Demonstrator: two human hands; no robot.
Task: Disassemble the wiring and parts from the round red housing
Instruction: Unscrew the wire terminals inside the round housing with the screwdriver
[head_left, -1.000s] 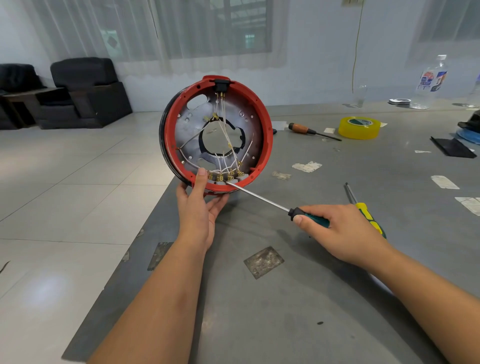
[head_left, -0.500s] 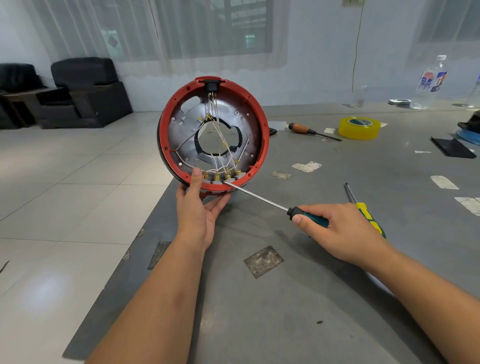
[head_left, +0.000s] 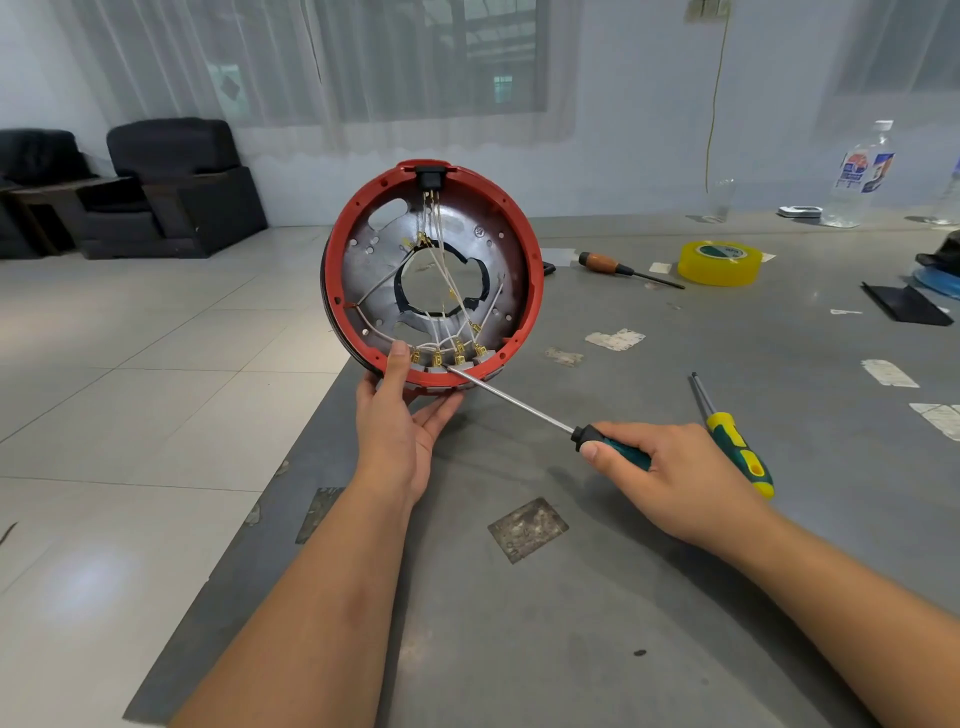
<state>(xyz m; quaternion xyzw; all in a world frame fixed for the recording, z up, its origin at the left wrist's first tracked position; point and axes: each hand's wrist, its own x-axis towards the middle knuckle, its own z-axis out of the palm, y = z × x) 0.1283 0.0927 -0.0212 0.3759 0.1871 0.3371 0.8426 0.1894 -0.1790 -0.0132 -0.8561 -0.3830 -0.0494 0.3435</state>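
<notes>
Holding the red housing up with your left hand, your right hand grips the screwdriver, tip at the gold clips.

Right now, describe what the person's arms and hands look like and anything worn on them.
Both forearms are bare right to the picture's lower edge: no sleeves or cuffs in view. The left hand and right hand wear no gloves. No rings, watch, bracelet or bandage show on the visible fingers or wrists. Fingernails are short and unpainted.
</notes>
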